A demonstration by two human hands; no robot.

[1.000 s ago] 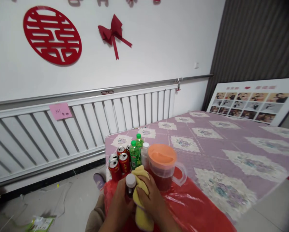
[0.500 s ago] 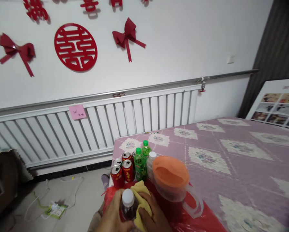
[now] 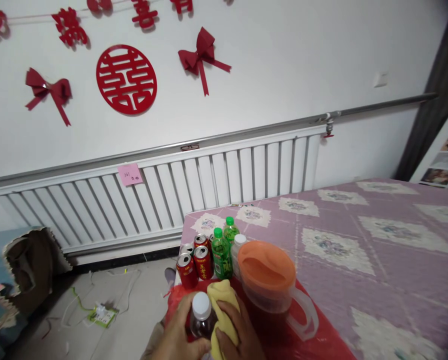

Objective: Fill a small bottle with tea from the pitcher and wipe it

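My left hand (image 3: 182, 330) is closed around a white-capped plastic bottle (image 3: 202, 315) with dark contents. A folded yellow cloth (image 3: 221, 312) is gripped in my right hand (image 3: 241, 330) and pressed against the bottle's right side. The lower part of the bottle is out of sight. Just beyond my hands stand several red drink cans (image 3: 202, 262), two green-capped bottles (image 3: 221, 255) and a clear bottle with a white cap (image 3: 239, 242). To the right of my right hand is a clear plastic pitcher (image 3: 267, 297) with an orange lid (image 3: 267, 267).
Red plastic sheeting (image 3: 321, 335) lies under the pitcher on a purple patterned tablecloth (image 3: 276, 230). A white radiator (image 3: 224, 172) runs along the wall behind. Cables and a green-and-white item (image 3: 103, 316) lie on the floor at left.
The view has shifted left, so the scene sits slightly further right. Both hands keep hold of the bottle and the cloth, with only a slight change in position.
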